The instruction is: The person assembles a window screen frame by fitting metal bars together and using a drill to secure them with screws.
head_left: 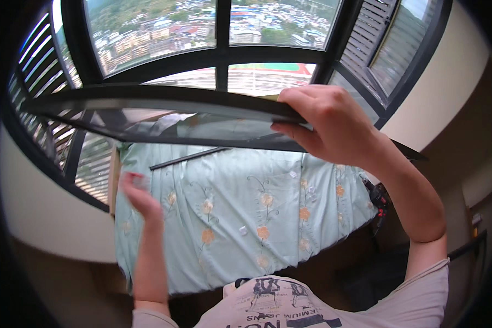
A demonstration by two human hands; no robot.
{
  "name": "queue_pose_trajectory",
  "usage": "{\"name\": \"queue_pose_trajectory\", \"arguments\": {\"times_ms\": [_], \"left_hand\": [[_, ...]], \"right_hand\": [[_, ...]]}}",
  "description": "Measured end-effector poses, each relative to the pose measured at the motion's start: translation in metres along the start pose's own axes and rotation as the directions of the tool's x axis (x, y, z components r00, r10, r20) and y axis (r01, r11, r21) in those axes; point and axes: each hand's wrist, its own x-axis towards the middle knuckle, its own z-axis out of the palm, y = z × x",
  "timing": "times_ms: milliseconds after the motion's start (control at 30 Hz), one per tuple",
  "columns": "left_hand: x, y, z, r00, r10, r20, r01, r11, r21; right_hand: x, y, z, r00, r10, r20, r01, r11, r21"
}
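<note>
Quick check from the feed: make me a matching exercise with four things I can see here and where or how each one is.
Things:
1. screen frame
2. right hand
3. left hand
4. black strip

States:
a. blurred, raised above the sheet, touching nothing that shows
b. lying on the floral sheet
c. held up level before the window
d. gripping the frame's edge

Pairs: 1-c, 2-d, 3-a, 4-b

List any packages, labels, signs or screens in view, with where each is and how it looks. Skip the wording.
Window screen: a long dark frame with grey mesh, held level in front of the window by the right hand.
Shirt print: bottom edge, dark figures and lettering on a pale shirt.
No packages, signs or display screens show.
The left hand, blurred, is raised over the floral sheet, apart from the frame.
</note>
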Motion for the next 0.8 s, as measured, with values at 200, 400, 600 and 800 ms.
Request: {"name": "queue_pose_trajectory", "arguments": {"times_ms": [200, 400, 600, 800], "left_hand": [[-0.021, -0.209, 0.044, 0.375, -0.868, 0.324, 0.876, 0.218, -0.430], [-0.002, -0.248, 0.094, 0.506, -0.740, 0.443, 0.802, 0.214, -0.558], [-0.012, -0.196, 0.146, 0.458, -0.818, 0.348, 0.845, 0.278, -0.457], [0.010, -0.118, 0.182, 0.574, -0.607, 0.549, 0.819, 0.423, -0.388]], "right_hand": [[0.050, -0.002, 0.032, 0.995, 0.008, 0.096, -0.007, 1.000, -0.010], [0.068, 0.011, 0.033, 0.988, 0.054, 0.146, -0.057, 0.998, 0.015], [0.093, 0.013, -0.018, 0.986, 0.139, 0.087, -0.132, 0.988, -0.078], [0.112, -0.010, -0.091, 0.988, 0.100, -0.115, -0.119, 0.978, -0.173]]}}
